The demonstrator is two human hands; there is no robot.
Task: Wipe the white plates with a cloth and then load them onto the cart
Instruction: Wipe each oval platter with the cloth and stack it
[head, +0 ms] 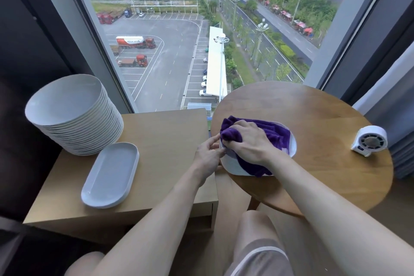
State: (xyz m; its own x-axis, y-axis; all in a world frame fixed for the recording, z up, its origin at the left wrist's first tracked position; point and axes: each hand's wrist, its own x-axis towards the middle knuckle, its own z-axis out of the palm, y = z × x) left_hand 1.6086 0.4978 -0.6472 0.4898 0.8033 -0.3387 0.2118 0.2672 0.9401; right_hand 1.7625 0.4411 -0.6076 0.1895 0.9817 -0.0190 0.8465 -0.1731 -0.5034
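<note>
A white plate lies on the round wooden table, mostly covered by a purple cloth. My right hand presses down on the bunched cloth over the plate. My left hand pinches the plate's left rim. A tall stack of round white plates stands on the rectangular wooden cabinet at the left. In front of that stack lie oval white plates, stacked two high.
A small white fan sits at the round table's right side. A large window rises directly behind both surfaces. A dark wall bounds the left, curtains hang at the right. My knees are below the table edge.
</note>
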